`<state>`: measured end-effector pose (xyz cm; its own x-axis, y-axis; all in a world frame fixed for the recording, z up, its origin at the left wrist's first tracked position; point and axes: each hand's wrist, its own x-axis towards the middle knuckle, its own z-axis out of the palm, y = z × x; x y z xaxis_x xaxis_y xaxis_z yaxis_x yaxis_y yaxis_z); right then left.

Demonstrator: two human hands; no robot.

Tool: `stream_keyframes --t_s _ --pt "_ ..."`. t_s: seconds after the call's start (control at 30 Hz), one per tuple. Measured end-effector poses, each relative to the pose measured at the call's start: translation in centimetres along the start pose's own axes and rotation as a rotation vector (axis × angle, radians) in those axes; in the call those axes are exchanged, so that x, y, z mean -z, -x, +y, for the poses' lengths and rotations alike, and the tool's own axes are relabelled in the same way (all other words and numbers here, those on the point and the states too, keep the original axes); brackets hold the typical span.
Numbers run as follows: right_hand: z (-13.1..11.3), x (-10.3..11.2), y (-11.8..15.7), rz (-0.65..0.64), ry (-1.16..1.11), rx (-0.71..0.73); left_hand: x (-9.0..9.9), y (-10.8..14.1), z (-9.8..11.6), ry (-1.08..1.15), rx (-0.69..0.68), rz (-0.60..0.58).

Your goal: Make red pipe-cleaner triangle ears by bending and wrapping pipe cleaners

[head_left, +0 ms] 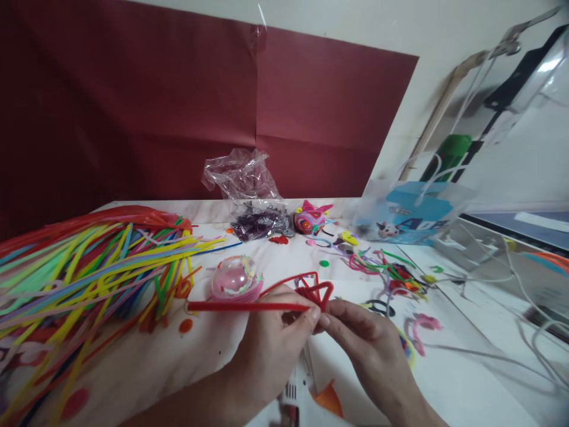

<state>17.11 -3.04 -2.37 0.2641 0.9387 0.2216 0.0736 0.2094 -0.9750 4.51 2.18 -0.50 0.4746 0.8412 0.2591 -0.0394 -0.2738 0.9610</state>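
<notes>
Between my hands is a red pipe cleaner [249, 306], bent into several pointed loops at its right end, with a long straight length reaching left. My left hand [278, 332] pinches it between thumb and fingers near the loops. Thumb and fingertips of my right hand [360, 332] press on the lower edge of the loops, touching my left fingertips. Just behind my left hand sits a clear dome [235, 276] with a pink wrapped rim. A big bundle of coloured pipe cleaners [111, 261] lies at the left.
Behind are a clear plastic bag [255, 207] with dark pieces and a pink decorated ball [310, 219]. Loose pipe cleaners [395, 273], a blue and white bag [409, 219] and cables lie to the right. An orange piece [329, 400] is near the front.
</notes>
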Motion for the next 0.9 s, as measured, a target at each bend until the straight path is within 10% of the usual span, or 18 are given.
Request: stream_keyframes --t_s 0.9 --pt "1.3 1.2 -0.9 -0.102 -0.193 -0.165 1.6 -1.4 0.7 0.027 0.168 -0.154"
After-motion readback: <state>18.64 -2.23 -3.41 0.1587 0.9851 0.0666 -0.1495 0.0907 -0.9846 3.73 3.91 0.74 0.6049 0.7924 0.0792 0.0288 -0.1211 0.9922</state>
